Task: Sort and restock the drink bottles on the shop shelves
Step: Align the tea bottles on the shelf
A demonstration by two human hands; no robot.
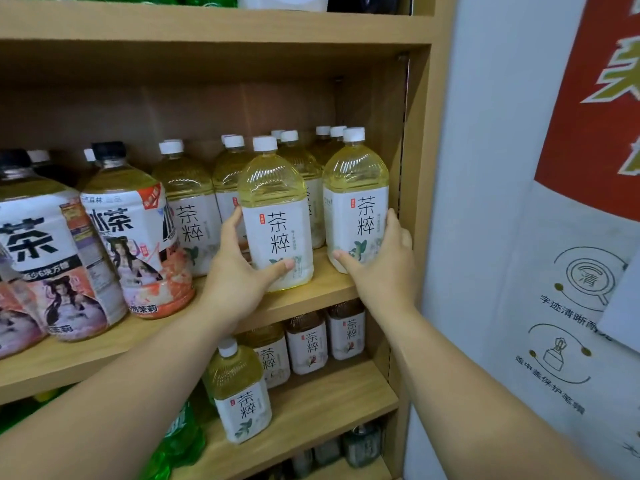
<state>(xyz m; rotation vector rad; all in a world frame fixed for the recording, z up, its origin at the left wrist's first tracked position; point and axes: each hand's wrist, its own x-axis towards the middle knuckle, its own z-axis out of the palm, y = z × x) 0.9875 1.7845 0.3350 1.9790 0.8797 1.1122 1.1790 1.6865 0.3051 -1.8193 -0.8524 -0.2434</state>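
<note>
Two pale yellow tea bottles with white caps and white labels stand at the front of the middle wooden shelf (311, 296). My left hand (239, 271) grips the lower part of the left front bottle (275, 209), thumb across its label. My right hand (384, 265) wraps the lower right side of the right front bottle (355, 199), which stands close to the shelf's side panel. Several more of the same bottles (188, 202) stand in rows behind them.
Big black-capped iced tea bottles (135, 237) with pictured labels fill the shelf's left part. The lower shelf (329, 403) holds one yellow tea bottle (240, 393) in front and darker tea bottles (308, 341) behind. A white poster (554, 306) covers the wall at right.
</note>
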